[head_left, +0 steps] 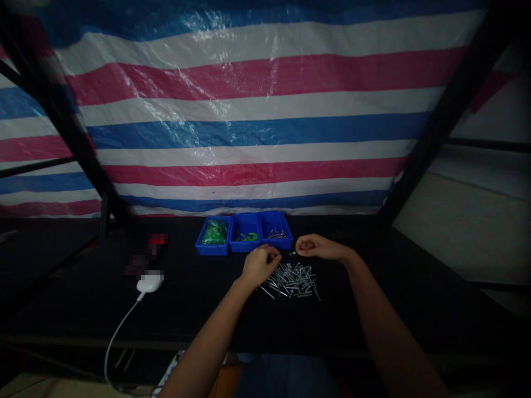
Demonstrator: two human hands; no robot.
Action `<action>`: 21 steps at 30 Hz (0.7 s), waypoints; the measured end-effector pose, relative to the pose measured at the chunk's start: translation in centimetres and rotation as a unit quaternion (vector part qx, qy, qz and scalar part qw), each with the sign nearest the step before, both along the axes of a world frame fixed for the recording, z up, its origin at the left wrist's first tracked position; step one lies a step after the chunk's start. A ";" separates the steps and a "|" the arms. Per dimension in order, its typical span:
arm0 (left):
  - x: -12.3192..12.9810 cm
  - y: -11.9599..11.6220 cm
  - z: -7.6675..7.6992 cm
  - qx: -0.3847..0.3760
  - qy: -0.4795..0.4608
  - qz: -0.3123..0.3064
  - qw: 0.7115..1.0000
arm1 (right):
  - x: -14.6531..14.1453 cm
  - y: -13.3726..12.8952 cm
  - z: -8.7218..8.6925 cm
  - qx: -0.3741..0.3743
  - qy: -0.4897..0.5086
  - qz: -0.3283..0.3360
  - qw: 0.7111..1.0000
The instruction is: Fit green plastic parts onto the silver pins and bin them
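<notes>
My left hand is closed, thumb and fingers together at the left edge of a pile of silvery screws or nails. Whatever it may hold is too small to make out. Beyond the pile, to its right, my right hand has its fingers curled in a pinch. A small shiny piece shows right by those fingertips; whether it is held is unclear. Just behind my hands stands a blue bin with small metal fasteners in it.
Left of that bin are a blue bin with green plugs and another holding a green plastic bag. A white device with a cable lies on the black table. Striped sheeting hangs behind.
</notes>
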State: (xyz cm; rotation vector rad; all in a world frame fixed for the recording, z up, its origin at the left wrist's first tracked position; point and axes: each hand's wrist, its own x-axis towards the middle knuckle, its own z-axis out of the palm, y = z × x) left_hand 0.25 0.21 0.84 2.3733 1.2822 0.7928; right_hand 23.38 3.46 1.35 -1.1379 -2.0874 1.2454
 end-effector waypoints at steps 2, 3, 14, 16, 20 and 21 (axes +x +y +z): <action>0.2 0.0 0.1 -0.010 -0.044 -0.017 0.999 | -0.7 -0.2 0.6 0.024 0.036 -0.013 0.999; 0.2 0.0 0.2 -0.013 -0.069 -0.025 0.997 | -1.1 -0.3 0.8 0.036 0.053 -0.021 0.998; 0.6 0.8 -0.1 -0.093 -0.275 -0.032 0.957 | -4.3 -0.2 -0.1 0.022 0.120 -0.005 0.993; 0.5 0.9 0.0 -0.105 -0.282 -0.034 0.953 | -4.3 -0.1 -0.3 0.034 0.122 -0.002 0.992; 0.5 1.0 -0.1 -0.120 -0.294 -0.037 0.947 | -4.3 0.0 -0.3 0.063 0.123 -0.027 0.990; 0.5 1.1 -0.2 -0.125 -0.299 -0.036 0.945 | -4.4 0.0 -0.2 0.073 0.124 -0.043 0.989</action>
